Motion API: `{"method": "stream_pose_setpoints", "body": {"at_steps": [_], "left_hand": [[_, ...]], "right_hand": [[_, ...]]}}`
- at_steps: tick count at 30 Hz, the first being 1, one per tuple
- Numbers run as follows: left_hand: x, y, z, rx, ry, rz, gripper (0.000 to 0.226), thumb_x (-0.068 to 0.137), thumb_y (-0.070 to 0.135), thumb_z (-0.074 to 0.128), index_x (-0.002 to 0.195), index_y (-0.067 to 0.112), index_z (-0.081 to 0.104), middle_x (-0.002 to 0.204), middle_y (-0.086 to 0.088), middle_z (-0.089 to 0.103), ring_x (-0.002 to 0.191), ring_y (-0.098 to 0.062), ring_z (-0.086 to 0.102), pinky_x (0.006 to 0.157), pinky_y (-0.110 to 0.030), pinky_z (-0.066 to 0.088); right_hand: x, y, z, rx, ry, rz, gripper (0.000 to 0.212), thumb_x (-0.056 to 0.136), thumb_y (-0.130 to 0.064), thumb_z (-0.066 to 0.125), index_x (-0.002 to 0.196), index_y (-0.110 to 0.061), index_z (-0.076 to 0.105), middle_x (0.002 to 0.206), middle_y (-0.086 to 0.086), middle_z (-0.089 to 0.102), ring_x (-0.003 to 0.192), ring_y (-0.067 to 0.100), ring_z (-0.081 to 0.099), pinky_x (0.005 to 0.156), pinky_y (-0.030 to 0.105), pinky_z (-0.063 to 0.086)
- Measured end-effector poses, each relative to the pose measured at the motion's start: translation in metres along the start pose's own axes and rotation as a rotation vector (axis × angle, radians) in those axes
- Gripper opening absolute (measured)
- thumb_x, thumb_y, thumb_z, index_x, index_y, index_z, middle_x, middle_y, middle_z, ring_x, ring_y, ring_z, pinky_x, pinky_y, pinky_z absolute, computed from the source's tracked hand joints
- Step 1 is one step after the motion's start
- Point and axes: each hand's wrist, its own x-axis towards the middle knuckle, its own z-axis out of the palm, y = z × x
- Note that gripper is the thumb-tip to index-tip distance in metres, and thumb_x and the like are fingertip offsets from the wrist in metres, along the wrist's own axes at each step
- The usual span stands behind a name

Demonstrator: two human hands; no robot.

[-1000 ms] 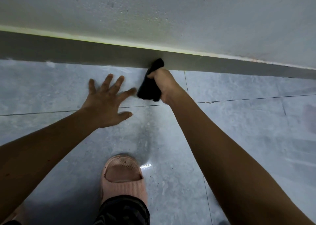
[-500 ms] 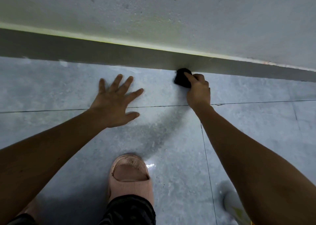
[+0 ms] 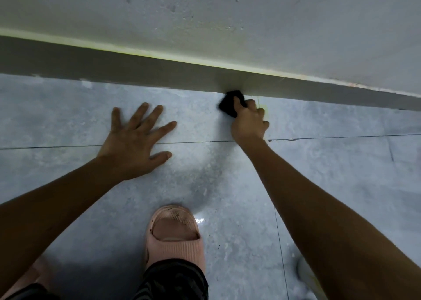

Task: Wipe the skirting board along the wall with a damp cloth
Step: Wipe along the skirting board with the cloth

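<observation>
Right of the frame's centre, a bunched black cloth point(image 3: 230, 102) presses against the foot of the grey skirting board point(image 3: 136, 69), which runs as a band from the left edge down toward the right under the pale wall point(image 3: 227, 22). The right hand point(image 3: 249, 123) grips the cloth with curled fingers. The left hand point(image 3: 134, 140) lies flat with fingers spread on the grey tiled floor point(image 3: 330, 163). Bottom centre, a pink slipper point(image 3: 174, 238).

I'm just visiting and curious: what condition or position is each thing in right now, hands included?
Left hand: flat on the floor, fingers spread, holding nothing.
Right hand: curled round the cloth.
Black cloth: bunched, pressed against the skirting board's foot.
Skirting board: grey, its upper edge yellowish.
Floor tiles: glossy, reflecting light.
Pink slipper: worn, scuffed at the toe.
</observation>
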Motion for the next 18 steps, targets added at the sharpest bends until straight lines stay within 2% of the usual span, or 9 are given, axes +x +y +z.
{"method": "stream_pose_setpoints", "body": {"at_steps": [2,4,9,12,14,16,18], "left_hand": [[0.000,0.000,0.000,-0.003,-0.005,-0.002,0.079,0.072,0.075,-0.008,0.145,0.044,-0.011,0.158,0.002,-0.019,0.144,-0.023,-0.018,0.109,-0.063,-0.005],[0.001,0.000,-0.002,-0.014,-0.008,-0.002,0.079,0.071,0.075,-0.007,0.145,0.044,-0.010,0.158,0.002,-0.018,0.145,-0.023,-0.017,0.109,-0.063,-0.004],[0.001,0.000,-0.001,-0.016,-0.012,0.001,0.077,0.076,0.075,0.002,0.145,0.044,-0.009,0.158,0.001,-0.018,0.145,-0.023,-0.017,0.109,-0.064,-0.003],[0.000,0.000,0.000,-0.013,0.001,0.002,0.076,0.076,0.074,0.002,0.146,0.043,-0.008,0.158,0.001,-0.017,0.145,-0.024,-0.016,0.109,-0.064,-0.003],[0.000,0.000,0.000,-0.009,0.011,0.001,0.077,0.075,0.074,0.000,0.146,0.043,-0.008,0.159,0.001,-0.016,0.145,-0.024,-0.015,0.109,-0.064,-0.003],[0.000,0.000,0.000,-0.009,0.014,0.004,0.077,0.076,0.074,0.001,0.146,0.043,-0.007,0.159,0.001,-0.014,0.145,-0.024,-0.015,0.109,-0.064,-0.003],[0.000,0.000,-0.001,-0.013,0.016,0.002,0.075,0.079,0.073,0.006,0.146,0.043,-0.005,0.159,0.001,-0.013,0.145,-0.023,-0.014,0.109,-0.064,-0.003]], "right_hand": [[-0.007,0.001,0.004,-0.064,0.060,-0.183,0.075,0.084,0.002,0.048,0.147,-0.035,0.030,0.137,0.005,0.038,0.119,0.030,0.037,0.092,0.046,0.037],[-0.002,0.013,0.002,-0.101,0.061,-0.207,0.076,0.084,0.002,0.048,0.148,-0.035,0.027,0.136,0.006,0.037,0.118,0.031,0.037,0.091,0.045,0.039],[0.012,0.052,-0.005,-0.032,-0.021,0.045,0.077,0.086,0.003,0.048,0.149,-0.034,0.024,0.137,0.009,0.029,0.116,0.032,0.037,0.091,0.045,0.043],[0.015,0.070,-0.009,0.077,0.031,0.162,0.072,0.084,0.008,0.052,0.145,-0.028,0.036,0.140,0.009,0.024,0.117,0.032,0.033,0.077,0.038,0.046],[0.023,0.071,-0.011,0.057,0.035,0.215,0.069,0.085,0.009,0.051,0.145,-0.023,0.037,0.148,0.008,0.015,0.126,0.033,0.025,0.086,0.040,0.046],[0.030,0.062,-0.010,-0.033,-0.053,0.187,0.071,0.088,0.003,0.049,0.151,-0.016,0.020,0.157,0.002,0.001,0.137,0.030,0.013,0.102,0.047,0.036],[0.031,0.050,-0.006,-0.067,-0.133,0.140,0.073,0.093,-0.004,0.042,0.152,-0.010,0.001,0.159,0.001,-0.011,0.143,0.026,0.002,0.108,0.051,0.026]]}}
